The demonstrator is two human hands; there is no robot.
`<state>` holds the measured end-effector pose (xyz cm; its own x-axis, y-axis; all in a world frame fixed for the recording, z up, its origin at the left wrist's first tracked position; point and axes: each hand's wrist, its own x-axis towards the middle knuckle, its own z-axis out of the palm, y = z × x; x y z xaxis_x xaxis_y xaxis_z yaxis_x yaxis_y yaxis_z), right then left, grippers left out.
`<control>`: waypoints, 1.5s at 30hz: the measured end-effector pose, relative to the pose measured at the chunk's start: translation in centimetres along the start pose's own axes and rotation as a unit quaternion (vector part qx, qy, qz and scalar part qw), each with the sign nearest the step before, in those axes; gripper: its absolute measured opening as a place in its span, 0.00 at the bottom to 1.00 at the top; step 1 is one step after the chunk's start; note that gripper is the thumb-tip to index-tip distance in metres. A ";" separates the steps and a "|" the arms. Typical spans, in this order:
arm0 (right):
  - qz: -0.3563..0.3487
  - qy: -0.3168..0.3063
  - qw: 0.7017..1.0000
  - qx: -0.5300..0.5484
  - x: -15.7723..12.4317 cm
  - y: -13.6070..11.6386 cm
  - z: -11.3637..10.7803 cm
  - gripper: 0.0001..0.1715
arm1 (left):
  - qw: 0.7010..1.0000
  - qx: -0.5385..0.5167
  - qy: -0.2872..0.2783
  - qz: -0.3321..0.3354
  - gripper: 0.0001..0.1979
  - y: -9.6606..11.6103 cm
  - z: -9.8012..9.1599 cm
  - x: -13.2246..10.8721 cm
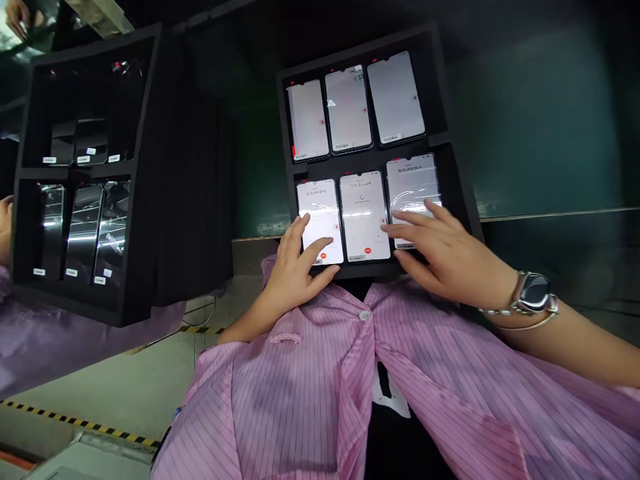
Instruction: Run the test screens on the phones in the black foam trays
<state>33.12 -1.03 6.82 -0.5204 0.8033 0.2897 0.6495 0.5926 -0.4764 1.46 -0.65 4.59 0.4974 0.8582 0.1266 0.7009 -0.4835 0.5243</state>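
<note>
A black foam tray (450, 167) in front of me holds two rows of three lit phones. My left hand (295, 270) rests at the near left phone (320, 220), fingers apart, thumb close to its red button. My right hand (443, 250) lies flat with fingers stretched over the near right phone (413, 190), index finger reaching toward the middle phone (363, 213). Neither hand grips anything. A watch (533, 293) sits on my right wrist. The far row of phones (347, 110) shows plain white screens.
A second black foam tray (150, 200) at the left holds dark-screened phones with white labels. Another person's hand (6, 227) and purple sleeve show at the far left edge. Below is floor with yellow-black tape (75, 420). A dark green table edge (550, 217) runs right.
</note>
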 end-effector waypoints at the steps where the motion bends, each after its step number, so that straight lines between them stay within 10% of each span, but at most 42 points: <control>1: 0.001 0.027 1.000 -0.001 -0.1 0.0 -0.7 0.20 | 1.000 0.003 -0.004 0.001 0.23 0.0 -0.1 0.0; 6: 0.032 0.177 0.983 -0.025 -1.0 0.5 -4.3 0.15 | 1.000 0.019 0.004 0.015 0.23 -0.1 -0.4 0.3; 16: 0.034 0.091 0.994 -0.048 -1.6 4.1 -2.6 0.13 | 0.998 0.064 0.007 0.026 0.23 0.6 -1.8 1.3; 21: 0.067 0.163 0.984 -0.028 4.2 6.6 -4.5 0.16 | 0.994 0.018 0.108 0.022 0.31 -1.9 -4.2 8.1; 29: 0.124 0.059 0.990 -0.025 11.2 14.5 -2.2 0.20 | 0.988 0.035 0.152 -0.013 0.29 -7.4 -3.5 18.3; 41: 0.033 -0.069 0.997 0.014 17.0 11.7 -0.9 0.23 | 0.988 0.060 0.103 -0.100 0.18 -7.1 -2.6 17.6; 45: 0.059 0.018 0.997 0.054 16.5 12.4 -1.9 0.23 | 0.989 0.056 0.080 -0.115 0.18 -6.4 -2.7 17.6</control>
<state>33.67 19.68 7.19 -0.4226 0.8698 0.2549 0.6402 0.4855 -0.5953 4.34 18.01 5.71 0.2372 0.9596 0.1517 0.8425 -0.2809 0.4597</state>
